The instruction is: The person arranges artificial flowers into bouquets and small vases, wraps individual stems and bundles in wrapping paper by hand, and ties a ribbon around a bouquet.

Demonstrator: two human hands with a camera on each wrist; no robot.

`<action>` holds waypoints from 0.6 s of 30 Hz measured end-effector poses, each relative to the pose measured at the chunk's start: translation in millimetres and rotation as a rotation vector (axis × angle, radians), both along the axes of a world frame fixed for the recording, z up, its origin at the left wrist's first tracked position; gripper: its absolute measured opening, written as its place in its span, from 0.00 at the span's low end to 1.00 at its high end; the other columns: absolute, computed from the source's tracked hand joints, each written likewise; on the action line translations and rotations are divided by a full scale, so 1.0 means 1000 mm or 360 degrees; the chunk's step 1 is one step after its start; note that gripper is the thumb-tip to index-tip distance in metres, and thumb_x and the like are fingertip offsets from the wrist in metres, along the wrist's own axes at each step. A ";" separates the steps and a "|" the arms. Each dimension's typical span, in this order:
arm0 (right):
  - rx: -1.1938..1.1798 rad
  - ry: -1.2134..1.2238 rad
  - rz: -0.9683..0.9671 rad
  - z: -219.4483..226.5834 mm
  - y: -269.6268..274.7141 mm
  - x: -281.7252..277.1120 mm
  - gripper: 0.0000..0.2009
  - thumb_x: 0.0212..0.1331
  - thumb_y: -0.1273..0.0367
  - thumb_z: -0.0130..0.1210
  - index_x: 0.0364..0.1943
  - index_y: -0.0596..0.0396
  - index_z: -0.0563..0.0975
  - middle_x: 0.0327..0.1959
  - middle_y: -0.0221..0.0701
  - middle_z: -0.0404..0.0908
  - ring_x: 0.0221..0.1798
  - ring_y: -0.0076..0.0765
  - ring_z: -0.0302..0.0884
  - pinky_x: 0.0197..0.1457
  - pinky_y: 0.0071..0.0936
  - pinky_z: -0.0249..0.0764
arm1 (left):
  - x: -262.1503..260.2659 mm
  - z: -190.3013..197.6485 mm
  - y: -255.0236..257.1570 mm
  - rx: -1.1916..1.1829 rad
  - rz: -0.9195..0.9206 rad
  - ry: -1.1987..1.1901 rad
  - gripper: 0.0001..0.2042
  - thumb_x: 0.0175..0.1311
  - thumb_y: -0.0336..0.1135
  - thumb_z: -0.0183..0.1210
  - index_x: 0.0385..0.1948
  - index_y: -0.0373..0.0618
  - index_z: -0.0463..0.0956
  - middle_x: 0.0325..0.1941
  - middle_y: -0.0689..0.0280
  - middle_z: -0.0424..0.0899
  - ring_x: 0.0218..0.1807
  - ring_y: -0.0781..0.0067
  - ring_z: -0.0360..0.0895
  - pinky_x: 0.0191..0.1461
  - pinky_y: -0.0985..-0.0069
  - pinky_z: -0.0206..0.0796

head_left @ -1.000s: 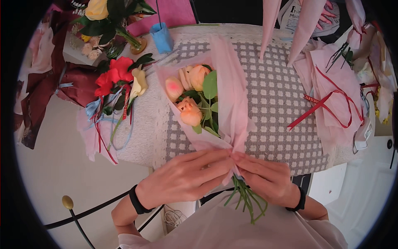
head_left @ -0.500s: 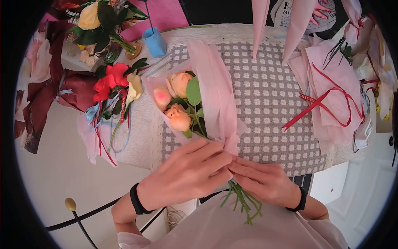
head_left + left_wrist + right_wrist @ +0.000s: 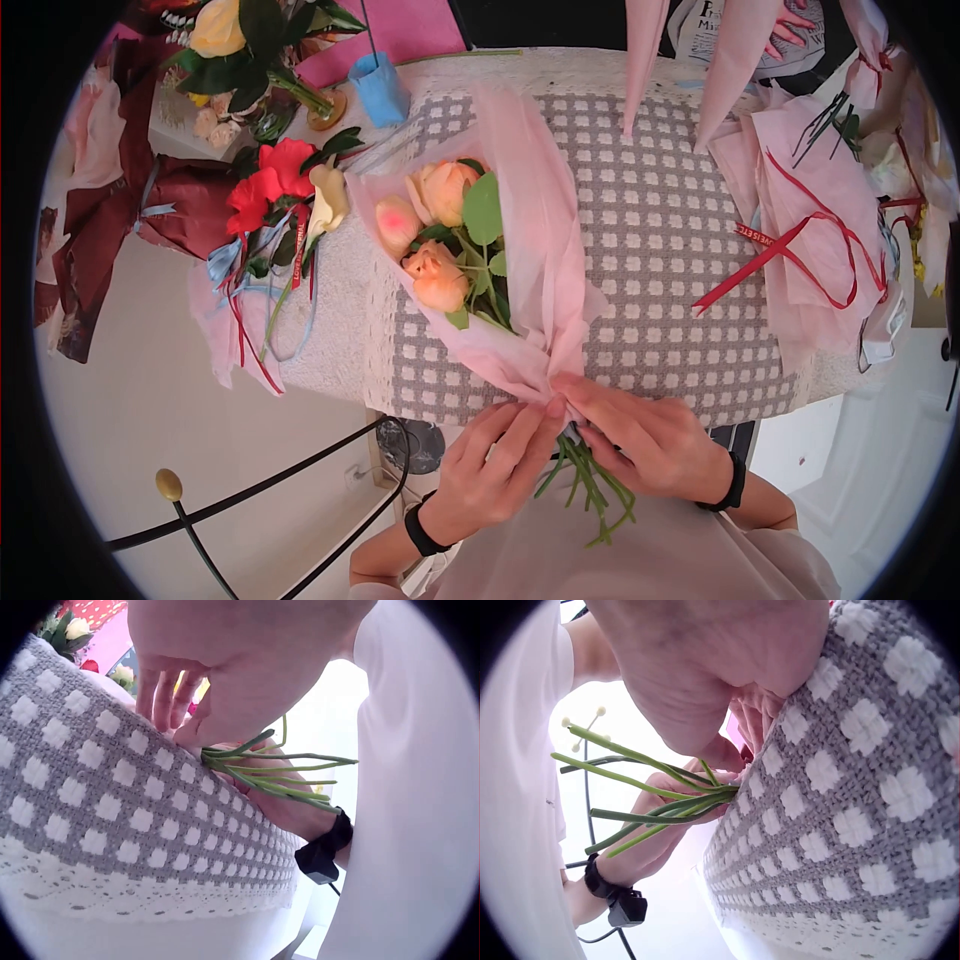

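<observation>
A bouquet of peach roses (image 3: 440, 277) lies in pink wrapping paper (image 3: 545, 230) on the grey and white checked cloth, blooms away from the body. Where the paper gathers to a narrow neck, the left hand (image 3: 497, 462) pinches it from the left and the right hand (image 3: 655, 440) pinches it from the right, fingertips close together. Green stems (image 3: 595, 485) stick out below the hands toward the body. In the left wrist view the stems (image 3: 281, 774) pass beneath the left hand (image 3: 225, 667); the right wrist view shows them (image 3: 660, 791) beside the right hand (image 3: 705, 675).
Red and cream flowers (image 3: 285, 185) with ribbons lie at the left, near a blue holder (image 3: 380, 90) and dark red wrapping (image 3: 195, 205). At the right are pink paper sheets (image 3: 810, 230) with a red ribbon (image 3: 750, 275). Pink paper cones (image 3: 735, 65) hang over the back edge.
The left hand has drawn back toward the body and lower on the neck, uncovering more of the gathered paper. The bouquet shifted left, then slightly back right in view. The right hand stays at the neck.
</observation>
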State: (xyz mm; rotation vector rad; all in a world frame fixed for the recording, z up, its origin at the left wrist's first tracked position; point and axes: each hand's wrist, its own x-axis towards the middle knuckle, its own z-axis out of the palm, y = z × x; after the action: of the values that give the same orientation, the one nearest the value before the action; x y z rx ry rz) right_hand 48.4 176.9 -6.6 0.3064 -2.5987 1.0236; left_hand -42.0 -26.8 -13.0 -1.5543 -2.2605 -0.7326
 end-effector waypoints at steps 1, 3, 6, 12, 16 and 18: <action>0.0001 -0.0005 0.0011 0.003 0.000 -0.001 0.21 0.58 0.78 0.64 0.57 0.65 0.79 0.63 0.46 0.83 0.54 0.40 0.90 0.32 0.25 0.85 | 0.001 -0.002 -0.002 0.0005 0.0006 -0.0023 0.17 0.41 0.19 0.68 0.39 0.37 0.88 0.52 0.60 0.81 0.46 0.58 0.81 0.42 0.68 0.79; 0.0022 0.0003 0.0046 0.010 0.001 -0.004 0.29 0.51 0.84 0.64 0.62 0.64 0.77 0.59 0.45 0.85 0.52 0.46 0.91 0.38 0.30 0.89 | 0.004 -0.004 -0.003 0.0010 0.0022 -0.0047 0.17 0.42 0.18 0.67 0.39 0.38 0.89 0.53 0.60 0.80 0.48 0.57 0.81 0.42 0.67 0.79; 0.0099 0.0028 0.0069 0.007 0.001 -0.004 0.26 0.49 0.81 0.66 0.58 0.64 0.80 0.59 0.44 0.85 0.54 0.48 0.90 0.36 0.28 0.89 | 0.007 -0.004 -0.003 0.0001 -0.0032 0.0008 0.16 0.44 0.19 0.67 0.39 0.41 0.89 0.54 0.61 0.80 0.50 0.56 0.80 0.44 0.64 0.81; 0.0494 0.0092 0.0179 0.010 0.006 -0.006 0.17 0.60 0.73 0.61 0.54 0.62 0.83 0.64 0.40 0.83 0.62 0.38 0.85 0.37 0.23 0.86 | 0.003 -0.006 -0.006 0.0016 -0.0086 -0.0039 0.14 0.45 0.23 0.68 0.36 0.45 0.89 0.54 0.64 0.82 0.51 0.55 0.80 0.50 0.59 0.82; 0.0416 0.0124 0.0184 0.020 0.005 -0.015 0.20 0.50 0.74 0.71 0.51 0.62 0.84 0.56 0.39 0.86 0.52 0.42 0.87 0.37 0.26 0.86 | 0.001 -0.004 -0.007 0.0060 -0.0132 -0.0189 0.13 0.45 0.24 0.67 0.36 0.43 0.89 0.53 0.63 0.83 0.51 0.54 0.80 0.51 0.59 0.81; 0.0016 -0.0050 0.0138 0.027 0.001 -0.025 0.18 0.51 0.74 0.73 0.48 0.63 0.85 0.48 0.36 0.86 0.46 0.40 0.87 0.37 0.27 0.84 | 0.003 -0.002 -0.007 0.0099 -0.0145 -0.0267 0.13 0.45 0.24 0.67 0.36 0.42 0.89 0.53 0.63 0.84 0.51 0.53 0.80 0.52 0.59 0.81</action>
State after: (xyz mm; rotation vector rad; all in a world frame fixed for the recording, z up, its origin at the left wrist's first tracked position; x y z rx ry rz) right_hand 23.4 178.0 20.2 0.4119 -2.6402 1.0524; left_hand -39.1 -34.3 -15.1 -1.6306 -2.2703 -0.9829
